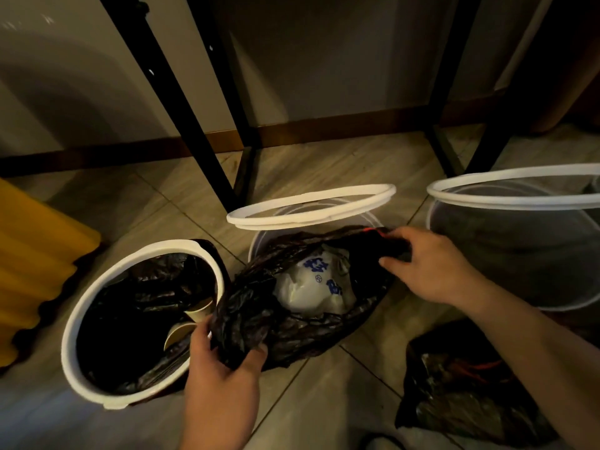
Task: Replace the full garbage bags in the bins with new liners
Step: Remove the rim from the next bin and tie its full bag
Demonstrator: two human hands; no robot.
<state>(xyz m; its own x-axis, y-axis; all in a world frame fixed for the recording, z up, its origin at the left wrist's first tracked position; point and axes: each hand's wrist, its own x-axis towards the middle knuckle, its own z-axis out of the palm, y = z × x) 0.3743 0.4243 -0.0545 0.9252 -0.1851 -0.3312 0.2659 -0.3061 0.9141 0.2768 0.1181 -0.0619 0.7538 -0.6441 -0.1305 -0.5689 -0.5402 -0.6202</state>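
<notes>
Full black garbage bag (pixel 285 323) sits in the middle bin (pixel 256 246), with a white plastic bag (pixel 311 287) inside. Left hand (pixel 224 375) clutches its edge at 7 o'clock, and right hand (pixel 428 264) grips the edge at 2. Another lined bin (pixel 69 339) is at 9 o'clock.

The black bag (pixel 256 316) you're holding: thin plastic film, crinkled all over, glossy on the creases. White bag (pixel 308 290) inside it: smoother plastic, soft sheen, blue print. Middle bin (pixel 255 246) and right bin (pixel 487 248): translucent plastic, frosted look. Loose ring (pixel 240 219) above the middle bin: opaque white plastic, matt. Cups (pixel 201 311) in the left bin (pixel 146 254): plain paper, matt. Floor (pixel 324 401): smooth tile, slight sheen. Frame legs (pixel 168 79): look like matt black metal.
</notes>
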